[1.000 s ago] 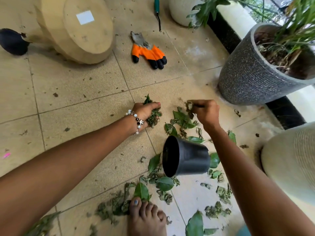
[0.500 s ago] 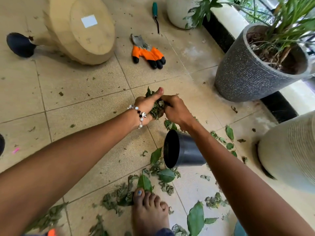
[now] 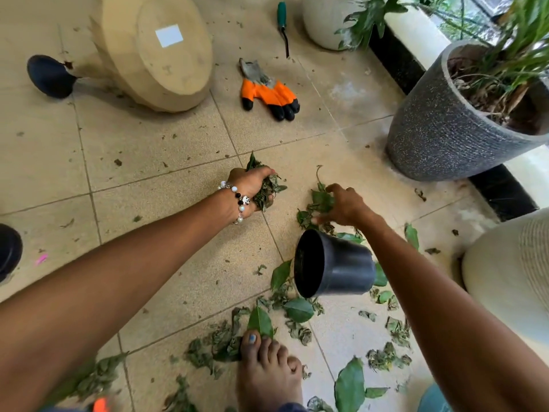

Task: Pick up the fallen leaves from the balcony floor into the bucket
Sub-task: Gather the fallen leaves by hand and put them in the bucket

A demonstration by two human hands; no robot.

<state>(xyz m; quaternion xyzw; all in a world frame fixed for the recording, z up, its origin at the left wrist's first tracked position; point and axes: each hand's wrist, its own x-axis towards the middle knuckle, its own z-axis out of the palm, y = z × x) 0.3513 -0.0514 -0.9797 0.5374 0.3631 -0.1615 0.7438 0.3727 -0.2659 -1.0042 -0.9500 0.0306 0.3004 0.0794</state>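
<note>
A black bucket (image 3: 341,267) lies on its side on the tiled floor, mouth facing left. My left hand (image 3: 249,185), with a bead bracelet at the wrist, grips a bunch of green leaves (image 3: 269,190) just above the floor, up and left of the bucket. To its right, my right hand (image 3: 346,206) hovers with spread fingers over a small heap of leaves (image 3: 318,203) just beyond the bucket, holding nothing. More fallen leaves (image 3: 261,322) lie scattered around the bucket and my bare foot (image 3: 267,373).
A dark grey planter (image 3: 445,135) stands at the right, a pale ribbed pot (image 3: 511,278) at the right edge. An overturned beige pot (image 3: 154,49), orange gloves (image 3: 267,93) and a green-handled tool (image 3: 282,22) lie farther off.
My right hand has left my left hand and moved right, opening over the heap near the bucket. The left hand keeps its bunch of leaves.
</note>
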